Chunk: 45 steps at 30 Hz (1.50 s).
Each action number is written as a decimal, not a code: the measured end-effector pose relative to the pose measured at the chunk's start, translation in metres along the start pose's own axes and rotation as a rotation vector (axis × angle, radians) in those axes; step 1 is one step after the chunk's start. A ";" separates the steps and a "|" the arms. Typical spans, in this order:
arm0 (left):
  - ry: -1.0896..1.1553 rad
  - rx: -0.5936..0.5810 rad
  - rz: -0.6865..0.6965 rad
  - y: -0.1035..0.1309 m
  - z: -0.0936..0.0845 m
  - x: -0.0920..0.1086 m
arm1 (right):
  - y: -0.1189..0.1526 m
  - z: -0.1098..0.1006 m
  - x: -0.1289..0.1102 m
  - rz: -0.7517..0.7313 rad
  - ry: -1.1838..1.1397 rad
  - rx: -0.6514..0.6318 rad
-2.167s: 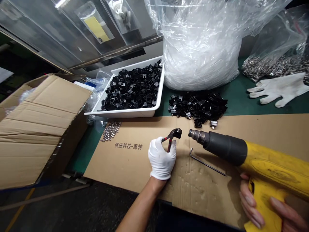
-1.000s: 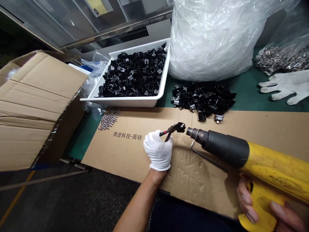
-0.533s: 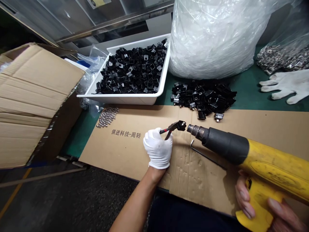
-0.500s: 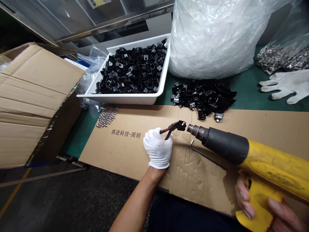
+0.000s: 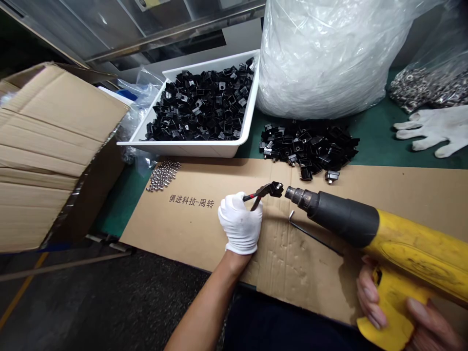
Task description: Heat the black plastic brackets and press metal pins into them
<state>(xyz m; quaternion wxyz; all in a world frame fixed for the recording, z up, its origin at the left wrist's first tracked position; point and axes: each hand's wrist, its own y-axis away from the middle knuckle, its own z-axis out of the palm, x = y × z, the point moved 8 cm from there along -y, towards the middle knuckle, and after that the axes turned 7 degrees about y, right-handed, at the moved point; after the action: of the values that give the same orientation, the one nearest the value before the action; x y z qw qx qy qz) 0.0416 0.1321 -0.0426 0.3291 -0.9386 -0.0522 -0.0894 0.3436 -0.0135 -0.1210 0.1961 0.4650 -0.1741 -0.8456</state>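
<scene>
My left hand (image 5: pixel 240 223), in a white glove, is closed around the handles of a pair of pliers (image 5: pixel 261 191). A small black plastic part (image 5: pixel 275 189) sits in the plier jaws. Bare, my right hand (image 5: pixel 420 312) grips the handle of a yellow heat gun (image 5: pixel 413 248). The gun's metal nozzle (image 5: pixel 300 197) points left at the black part, with a small gap between them. Below the nozzle, a hex key (image 5: pixel 313 235) lies on the cardboard sheet (image 5: pixel 204 234).
Behind stands a white tray (image 5: pixel 179 148) full of black parts. A heap of black parts (image 5: pixel 310 146) lies before a big plastic bag (image 5: pixel 329 58). Small metal pins (image 5: pixel 164 175) lie left, near a cardboard box (image 5: pixel 54 161). A white glove (image 5: pixel 435 129) rests right, beside bagged metal pieces (image 5: pixel 420 87).
Almost nothing differs. The whole view has shifted by a few pixels, while both hands, the pliers and the heat gun keep the same arrangement.
</scene>
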 end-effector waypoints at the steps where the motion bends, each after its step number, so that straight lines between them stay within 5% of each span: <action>1: 0.006 -0.001 -0.003 0.000 0.000 0.000 | 0.000 0.000 0.000 -0.008 -0.008 -0.012; 23: 0.027 -0.046 0.000 0.004 0.006 -0.001 | 0.002 0.007 -0.004 0.028 -0.126 -0.092; 45: 0.055 -0.059 -0.004 0.004 0.005 -0.001 | 0.003 0.010 -0.006 0.041 -0.139 0.017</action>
<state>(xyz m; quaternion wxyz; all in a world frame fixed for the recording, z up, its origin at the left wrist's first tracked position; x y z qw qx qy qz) 0.0421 0.1325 -0.0493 0.3025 -0.9450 -0.0424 -0.1171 0.3381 -0.0118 -0.1099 0.1972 0.4032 -0.2038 -0.8701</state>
